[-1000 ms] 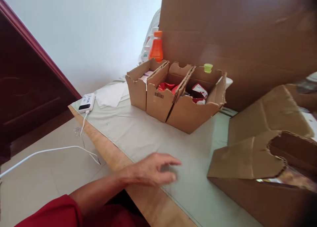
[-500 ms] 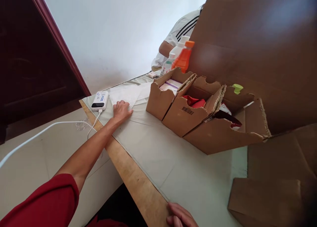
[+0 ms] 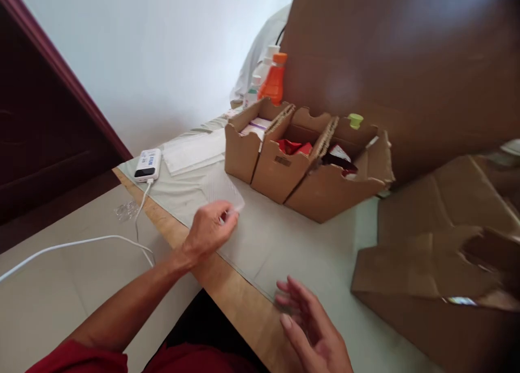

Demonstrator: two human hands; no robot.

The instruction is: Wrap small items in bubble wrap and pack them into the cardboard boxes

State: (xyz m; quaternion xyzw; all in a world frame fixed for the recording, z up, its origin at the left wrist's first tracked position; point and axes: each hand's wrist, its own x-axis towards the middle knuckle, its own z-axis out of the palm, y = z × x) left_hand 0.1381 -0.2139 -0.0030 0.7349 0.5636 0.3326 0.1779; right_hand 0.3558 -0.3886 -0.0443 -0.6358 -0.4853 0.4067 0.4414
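Observation:
My left hand point(image 3: 209, 229) is pinched shut on a thin, see-through white sheet or bag point(image 3: 221, 190), holding it just above the pale cloth on the table point(image 3: 284, 243). More of the same white sheets point(image 3: 194, 149) lie in a stack at the table's far left. My right hand point(image 3: 312, 324) hovers low over the table's near edge, fingers spread, holding nothing. Three open cardboard boxes point(image 3: 300, 164) stand in a row behind, with red packets and small cartons inside.
A white power bank point(image 3: 148, 164) with a white cable point(image 3: 73, 245) lies at the table corner. An orange bottle point(image 3: 274, 83) and white bottles stand behind the boxes. A big cardboard sheet point(image 3: 406, 64) rises at the back. Torn cardboard boxes point(image 3: 439, 264) lie on the right. Another person sits beyond.
My left hand has come back from the stack of white sheets by the power bank with one sheet pinched in it. My right hand has risen into view and opened.

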